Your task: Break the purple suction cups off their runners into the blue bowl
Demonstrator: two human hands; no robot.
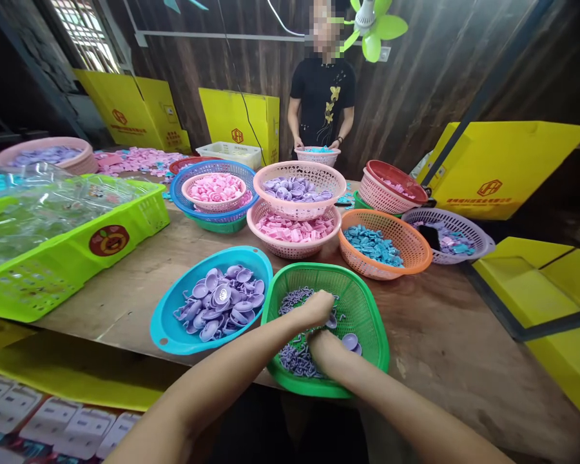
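Note:
Both of my hands are inside the green basket [374, 309], close together. My left hand [320, 308] is closed like a fist, its fingertips turned away from view. Just below it, my right hand [325, 351] curls inward with its fingers mostly hidden. A purple cup-like piece [332, 320] shows at the edge of my left hand; whether it is gripped I cannot tell. Small purple hook-shaped pieces [297, 362] are heaped along the basket's left side. Beside my right hand lie a couple of shallow purple cups [350, 341].
To the left, a blue basin [162, 322] holds many purple cups. Behind are an orange basket [418, 241] of blue pieces and stacked pink baskets [297, 206]. A lime crate [77, 270] of plastic bags stands far left. Across the table, a person [321, 103] handles another basket.

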